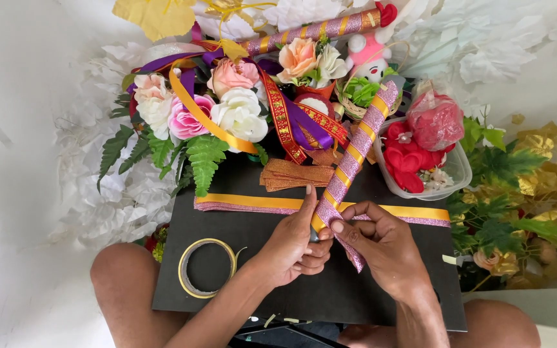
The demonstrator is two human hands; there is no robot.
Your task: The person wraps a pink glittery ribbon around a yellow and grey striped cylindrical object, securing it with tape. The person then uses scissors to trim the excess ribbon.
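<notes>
Wrapped stick [354,154], striped pink and gold, slants over the black board [265,225] on the lap. Left hand [291,248] curls its fingers [316,254] round the lower end; right hand [381,245] pinches loose pink ribbon [351,252] there. Tape roll [206,267] lies left, artificial flowers [227,109] beyond.

Black board [369,290] on lap, bearing tape roll [206,267], pink-gold ribbon strip [253,203].

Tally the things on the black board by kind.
Striped sticks: 1, held by left hand and right hand
Tape rolls: 1
Pink-and-yellow ribbon strips: 1
Brown strip stacks: 1
Total: 4
</notes>
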